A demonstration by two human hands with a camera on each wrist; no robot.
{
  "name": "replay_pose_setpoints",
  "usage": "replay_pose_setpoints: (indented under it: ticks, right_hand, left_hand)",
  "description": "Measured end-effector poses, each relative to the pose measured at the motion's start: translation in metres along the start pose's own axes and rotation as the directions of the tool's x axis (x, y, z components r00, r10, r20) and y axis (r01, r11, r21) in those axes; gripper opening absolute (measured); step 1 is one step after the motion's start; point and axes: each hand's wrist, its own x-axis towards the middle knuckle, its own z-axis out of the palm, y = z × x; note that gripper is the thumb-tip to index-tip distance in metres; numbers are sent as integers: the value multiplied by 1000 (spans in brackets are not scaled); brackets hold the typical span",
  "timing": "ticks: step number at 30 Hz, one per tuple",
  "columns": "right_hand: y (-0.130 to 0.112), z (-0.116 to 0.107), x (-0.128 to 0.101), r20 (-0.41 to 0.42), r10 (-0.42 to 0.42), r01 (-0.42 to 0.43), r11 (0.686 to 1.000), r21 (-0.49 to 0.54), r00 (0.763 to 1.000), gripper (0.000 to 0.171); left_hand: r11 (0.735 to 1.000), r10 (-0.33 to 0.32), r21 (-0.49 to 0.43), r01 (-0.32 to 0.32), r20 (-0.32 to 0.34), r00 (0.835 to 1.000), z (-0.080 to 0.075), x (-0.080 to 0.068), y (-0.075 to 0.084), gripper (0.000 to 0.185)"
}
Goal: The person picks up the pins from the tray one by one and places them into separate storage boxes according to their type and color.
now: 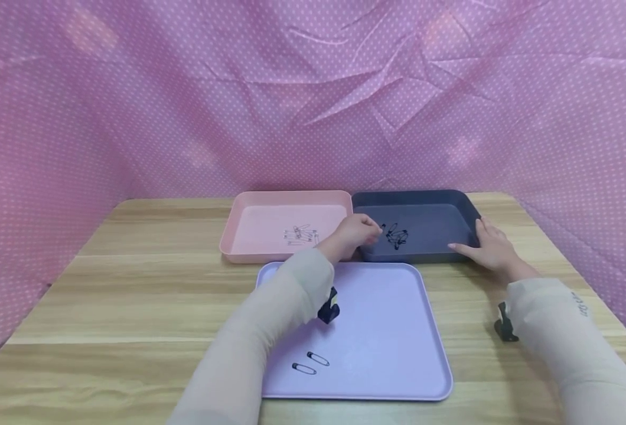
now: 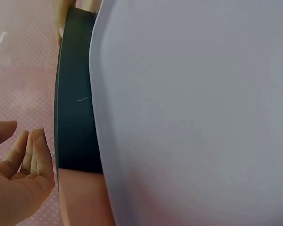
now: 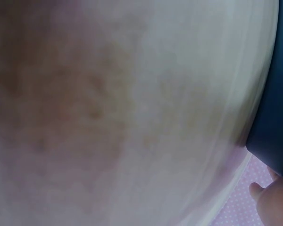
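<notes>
My left hand (image 1: pixel 358 231) is over the left side of the dark tray (image 1: pixel 435 218), beside several black safety pins (image 1: pixel 397 237). In the left wrist view, a gap separates the thumb from the fingers (image 2: pixel 35 157), with nothing seen held. One small black pin shows just beyond its fingertips in the head view. At the dark tray's front right corner, my right hand (image 1: pixel 495 248) holds the wall, thumb over the front rim and fingers along the right side. Two black safety pins (image 1: pixel 312 363) lie on the lavender tray (image 1: pixel 382 330), partly hidden under the left arm.
A pink tray (image 1: pixel 254 227) with several silver-coloured safety pins (image 1: pixel 298 235) stands at the back, touching the dark tray's left side. All three trays are on a wooden table (image 1: pixel 148 283). Pink dotted cloth (image 1: pixel 302 106) hangs around the back and sides.
</notes>
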Motion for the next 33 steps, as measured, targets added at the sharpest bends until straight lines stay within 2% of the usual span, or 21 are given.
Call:
replay_pose_setpoints:
  ticks: [4,6,9,13,17,22,27,33]
  right_hand:
    - [0,1,1,2,4,-4,1000,-2,1000,99]
    - [0,1,1,1,4,-4,1000,-4,1000,99]
    - [0,1,1,0,4,-4,1000,1,1000,99]
    - [-1,0,1,-2,2,-2,1000,6,1000,99]
    - [0,0,1,-8,-2,2,1000,8,1000,99]
    - [0,-1,2,-19,-8,8,1000,3,1000,98]
    - [-2,-2,0,-8,-10,10,1000,0,1000,99]
    - [0,1,-1,-9,-12,12,1000,0,1000,99]
  left_hand:
    - [998,3,-66,-3,7,1000,-4,-9,4,6]
    - [998,5,-61,-4,18,1000,-7,-14,6,7]
    - [1000,5,4,-5,39,999,-13,-23,9,9]
    - [990,0,144,-8,56,998,-22,-34,7,10]
    - [980,-2,199,-14,82,997,-31,-47,4,11]
    - [979,27,198,-50,119,993,-43,-64,0,13]
    - [985,65,147,-94,189,980,-54,-81,-8,18]
    - [987,55,136,-90,243,968,-63,-102,-20,21]
